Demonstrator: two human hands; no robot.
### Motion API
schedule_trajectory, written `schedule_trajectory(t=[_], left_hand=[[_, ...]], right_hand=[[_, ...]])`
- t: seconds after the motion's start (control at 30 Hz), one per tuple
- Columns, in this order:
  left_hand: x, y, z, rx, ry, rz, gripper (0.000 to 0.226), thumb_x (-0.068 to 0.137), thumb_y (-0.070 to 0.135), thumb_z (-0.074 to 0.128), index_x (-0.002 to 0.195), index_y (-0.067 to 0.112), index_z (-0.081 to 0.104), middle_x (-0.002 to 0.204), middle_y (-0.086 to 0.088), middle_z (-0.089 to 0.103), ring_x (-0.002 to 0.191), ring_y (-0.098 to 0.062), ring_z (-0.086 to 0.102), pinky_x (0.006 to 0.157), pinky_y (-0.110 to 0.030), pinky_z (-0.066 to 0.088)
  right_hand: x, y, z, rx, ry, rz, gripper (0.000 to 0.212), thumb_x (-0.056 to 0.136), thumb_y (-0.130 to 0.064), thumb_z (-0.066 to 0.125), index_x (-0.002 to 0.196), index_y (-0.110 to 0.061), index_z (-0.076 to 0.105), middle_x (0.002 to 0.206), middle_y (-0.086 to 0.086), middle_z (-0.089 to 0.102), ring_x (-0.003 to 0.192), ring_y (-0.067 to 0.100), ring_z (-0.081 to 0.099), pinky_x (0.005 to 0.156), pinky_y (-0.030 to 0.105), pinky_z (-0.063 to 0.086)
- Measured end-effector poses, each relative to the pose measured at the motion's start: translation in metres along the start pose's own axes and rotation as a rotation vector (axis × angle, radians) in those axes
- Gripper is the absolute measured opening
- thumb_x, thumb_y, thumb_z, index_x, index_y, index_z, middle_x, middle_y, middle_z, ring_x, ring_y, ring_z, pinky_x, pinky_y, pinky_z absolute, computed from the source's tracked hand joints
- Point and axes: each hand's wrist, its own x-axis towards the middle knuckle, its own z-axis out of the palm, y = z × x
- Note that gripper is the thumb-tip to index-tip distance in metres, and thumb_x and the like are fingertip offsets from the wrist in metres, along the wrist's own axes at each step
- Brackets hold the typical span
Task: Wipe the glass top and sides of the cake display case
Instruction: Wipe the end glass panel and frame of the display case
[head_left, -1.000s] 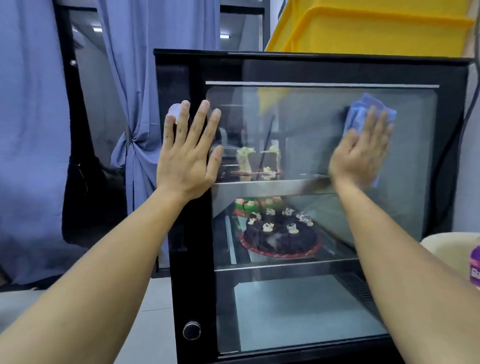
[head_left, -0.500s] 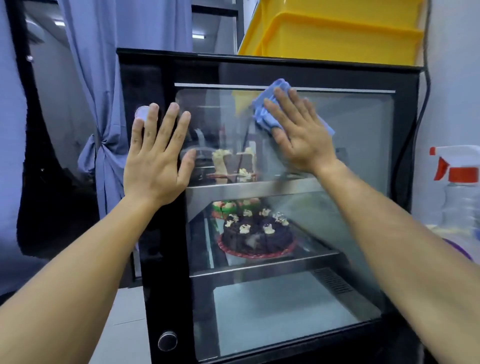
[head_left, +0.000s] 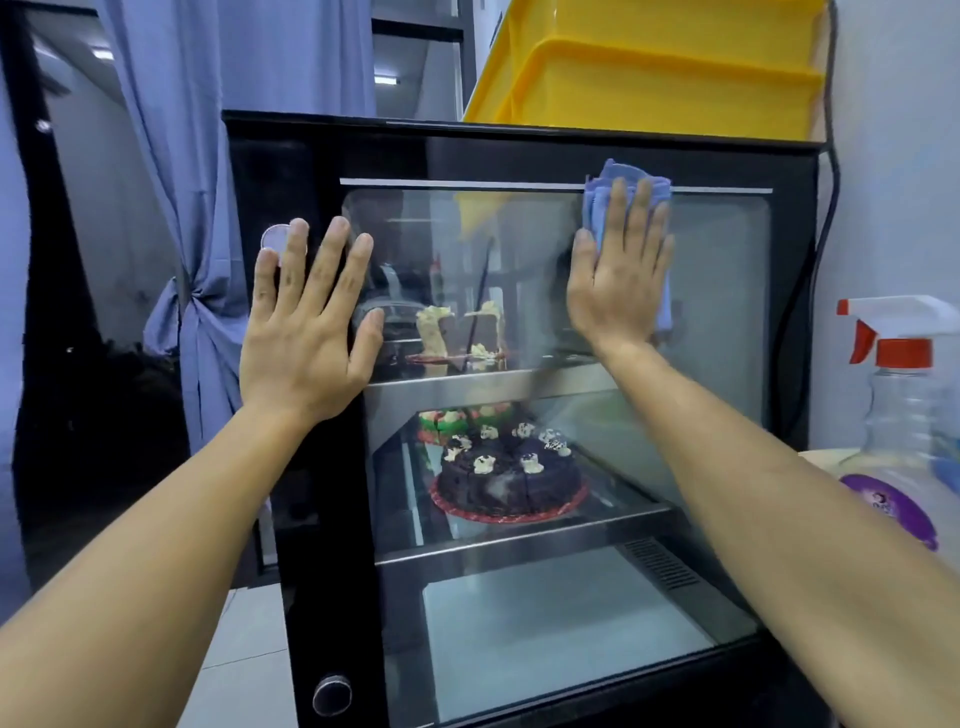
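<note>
Now our right hand (head_left: 618, 291) presses a folded blue cloth (head_left: 626, 179) flat-fingered against the black-framed glass cake display case (head_left: 717, 322), upper right of centre; our left hand (head_left: 306, 338) rests released, fingers spread, on its left edge.

Yellow crates (head_left: 665, 73) sit on the display case (head_left: 519, 150), blocking its top. Right of it stands a spray bottle (head_left: 906, 395); curtain (head_left: 192, 208) hangs left.

A bakery shop's back corner: chilled cake display case (head_left: 519, 150), stacked yellow crates (head_left: 660, 78), spray bottle (head_left: 904, 395).
</note>
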Motion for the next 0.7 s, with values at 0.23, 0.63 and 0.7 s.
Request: schedule_trajectory(t=[0.23,0.63,0.7], left_hand=[[0.000,0.000,0.002,-0.019,0.005,-0.003,0.067,0.108,0.048,0.028,0.168,0.020,0.015,0.175,-0.003,0.007,0.162,-0.030,-0.002,0.130,-0.053,-0.001],[0.002,0.001,0.003,-0.015,0.002,0.001,0.068,0.108,0.046,0.031,0.168,0.019,0.013,0.175,-0.004,0.007,0.162,-0.032,-0.001,0.130,-0.054,-0.001],[0.002,0.001,0.003,-0.009,0.000,0.001,0.068,0.108,0.046,0.032,0.168,0.018,0.013,0.175,-0.005,0.007,0.161,-0.033,0.000,0.130,-0.052,-0.003]], right_hand=[[0.055,0.095,-0.039,0.044,-0.034,0.121,0.062,0.106,-0.045,0.025,0.164,-0.025,0.016,0.172,0.000,0.007,0.159,0.024,0.002,0.129,0.045,0.005],[0.012,0.114,-0.049,0.155,0.215,1.193,0.061,0.109,-0.036,0.017,0.165,-0.016,0.003,0.172,0.007,0.000,0.158,0.031,-0.004,0.125,0.047,-0.003],[0.018,0.070,-0.038,0.159,0.229,1.157,0.061,0.109,-0.039,0.019,0.165,-0.018,0.006,0.173,0.006,0.001,0.159,0.031,-0.002,0.126,0.050,0.001]])
